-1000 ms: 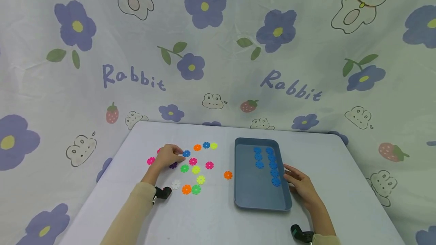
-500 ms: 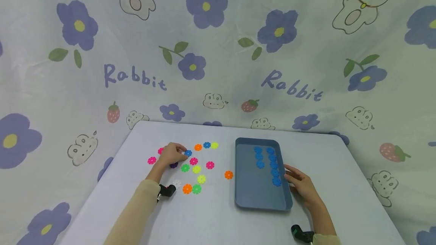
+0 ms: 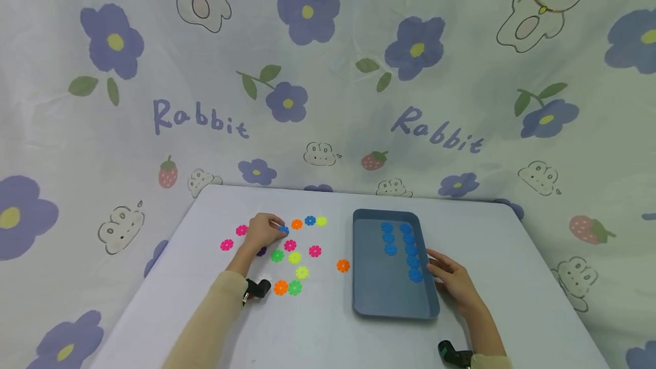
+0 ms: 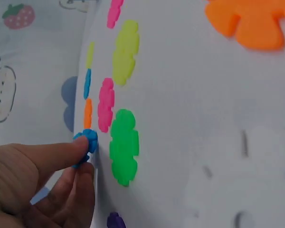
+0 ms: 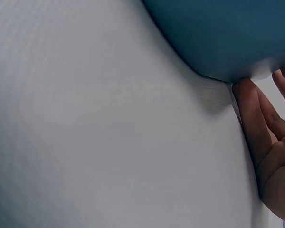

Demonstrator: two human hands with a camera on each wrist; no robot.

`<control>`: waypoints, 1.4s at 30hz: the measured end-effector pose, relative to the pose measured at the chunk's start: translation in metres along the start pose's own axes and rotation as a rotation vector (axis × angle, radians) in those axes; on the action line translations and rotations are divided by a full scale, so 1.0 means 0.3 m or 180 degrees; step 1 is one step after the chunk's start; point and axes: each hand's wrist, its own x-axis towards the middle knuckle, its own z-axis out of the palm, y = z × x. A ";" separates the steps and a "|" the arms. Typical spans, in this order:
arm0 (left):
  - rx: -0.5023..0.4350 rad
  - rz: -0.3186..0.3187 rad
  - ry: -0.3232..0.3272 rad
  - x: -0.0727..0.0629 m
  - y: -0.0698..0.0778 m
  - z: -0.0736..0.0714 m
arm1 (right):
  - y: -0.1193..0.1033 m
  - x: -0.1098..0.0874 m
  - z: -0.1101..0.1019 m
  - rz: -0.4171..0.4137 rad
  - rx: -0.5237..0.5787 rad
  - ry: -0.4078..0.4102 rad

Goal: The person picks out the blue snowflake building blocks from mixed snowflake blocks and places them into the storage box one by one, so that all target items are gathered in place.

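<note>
My left hand (image 3: pixel 262 231) pinches a blue notched plastic disc (image 4: pixel 91 137) between thumb and fingers; the left wrist view shows it tilted on edge close by the white tabletop. Around that hand lie loose discs of the same flower-like shape, among them a green disc (image 3: pixel 277 255), a pink disc (image 3: pixel 290 245) and an orange disc (image 3: pixel 297 224). Another blue disc (image 3: pixel 310 220) rests farther back. A grey-blue tray (image 3: pixel 379 295) holds blue discs in two columns toward its far and right parts. At the tray's right side, my right hand (image 3: pixel 456 283) touches the outer wall with its fingertips.
A lone orange disc (image 3: pixel 343 266) lies just left of the tray. Nearer the front are an orange disc (image 3: pixel 281 287) and a green one side by side. The white table (image 3: pixel 318 335) ends at a printed curtain (image 3: pixel 328 73) behind.
My left hand has closed in on the blue disc, now pinches it, and has shifted slightly right. The right hand stays at the tray's side.
</note>
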 end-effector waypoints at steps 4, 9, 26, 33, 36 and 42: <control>-0.0178 0.0075 0.0081 -0.019 0.034 0.015 | 0.018 0.000 -0.005 -0.0036 0.0001 -0.0039; -0.0333 0.0149 0.0103 -0.023 0.095 0.040 | 0.028 0.007 -0.010 -0.0101 0.0074 -0.0061; -0.1367 0.0308 -0.0373 -0.078 0.354 0.122 | 0.016 -0.002 -0.004 -0.0093 0.0035 -0.0030; -0.1693 0.0287 -0.0652 -0.077 0.436 0.162 | 0.008 0.000 -0.006 -0.0118 0.0018 -0.0006; -0.1748 0.0314 -0.0775 -0.085 0.461 0.189 | 0.010 0.001 -0.008 -0.0079 0.0025 -0.0008; -0.1781 0.0396 -0.0913 -0.110 0.499 0.247 | 0.013 0.003 -0.007 -0.0055 0.0045 -0.0018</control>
